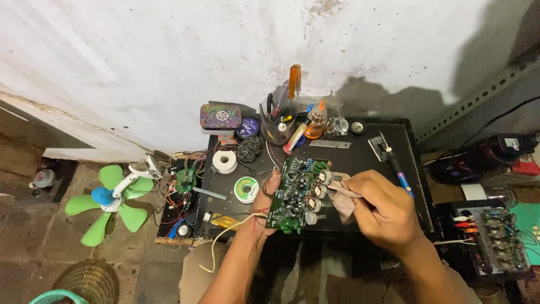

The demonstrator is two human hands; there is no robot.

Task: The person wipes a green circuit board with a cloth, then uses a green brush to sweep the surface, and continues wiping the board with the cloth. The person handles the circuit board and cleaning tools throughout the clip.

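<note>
The right hand was clenched on a scrap of grey cloth, pressing it against the edge of a green circuit board. The left hand grasped that board by its left edge, holding it tilted just above the near part of the black table. A soldering iron lay on the table to the right. Beyond the board sat a white tape roll, then a cup of tools with an orange-handled screwdriver against the wall. A green fan stood on the floor, well apart.
</note>
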